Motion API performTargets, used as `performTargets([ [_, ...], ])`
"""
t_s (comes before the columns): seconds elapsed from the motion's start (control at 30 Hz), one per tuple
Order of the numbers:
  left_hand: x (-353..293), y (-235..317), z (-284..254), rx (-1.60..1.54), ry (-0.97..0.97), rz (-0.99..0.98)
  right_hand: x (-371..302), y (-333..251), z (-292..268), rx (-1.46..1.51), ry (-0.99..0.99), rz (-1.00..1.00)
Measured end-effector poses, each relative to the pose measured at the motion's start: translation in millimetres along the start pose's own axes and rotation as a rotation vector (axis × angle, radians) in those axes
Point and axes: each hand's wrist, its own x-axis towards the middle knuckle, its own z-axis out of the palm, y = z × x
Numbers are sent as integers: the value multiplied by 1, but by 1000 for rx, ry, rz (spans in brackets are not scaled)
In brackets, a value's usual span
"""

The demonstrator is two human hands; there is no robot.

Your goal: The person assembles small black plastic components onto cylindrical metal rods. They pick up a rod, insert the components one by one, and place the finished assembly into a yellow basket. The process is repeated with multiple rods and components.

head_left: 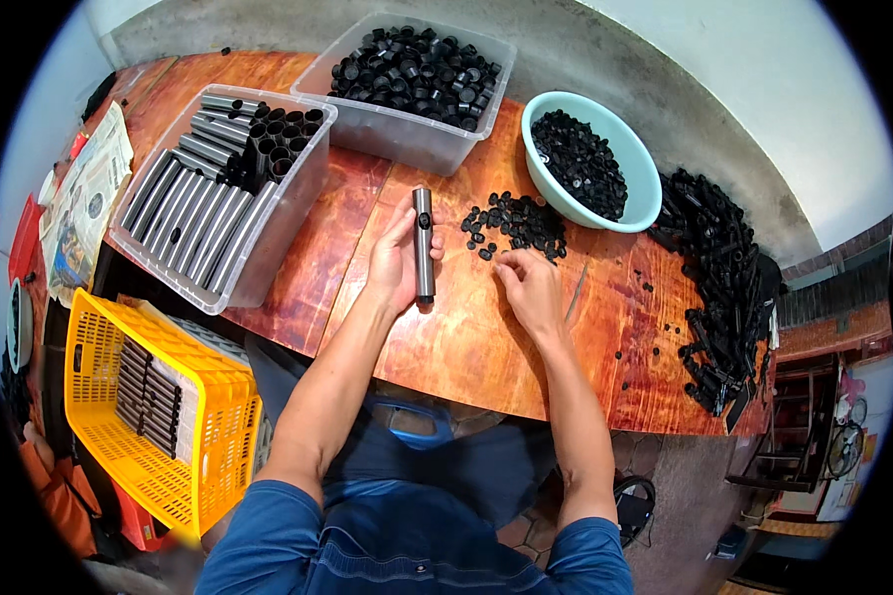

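My left hand (395, 260) grips a grey metal tube (424, 263) with black ends, held nearly upright above the table. An oval black piece shows on its side near the top. Beside the near edge of a loose pile of small black rubber-like pieces (528, 222), my right hand (532, 296) has its thumb and fingers pinched together. Whatever they hold, if anything, is hidden. A thin pointed tool (576, 292) lies on the wooden table (466, 347) just right of that hand.
A clear bin (253, 283) of metal tubes stands at left, another (407, 139) of black caps behind it. A pale blue bowl (647, 203) holds small black parts. Long black parts (719, 268) are heaped at right. A yellow crate (223, 436) with dark tubes sits at lower left.
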Motion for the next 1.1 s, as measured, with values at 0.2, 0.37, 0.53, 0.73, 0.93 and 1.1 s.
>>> performTargets([
  [0.2, 0, 0, 1, 10, 45, -62, 12, -6, 17, -179, 41, -137],
  [0.37, 3, -2, 0, 25, 29, -97, 4, -5, 31, -174, 139, -246],
  [0.53, 3, 2, 2, -9, 27, -105, -7, -10, 28, 113, 61, -129],
  [0.73, 9, 1, -6, -2, -20, -121, -5, -7, 25, 83, 29, -81],
  [0.93, 9, 0, -10, -23, -10, -111, -6, -4, 16, 76, 172, 10],
  [1.1, 10, -1, -9, -28, 30, -83, -8, -19, 12, -184, 14, 138],
])
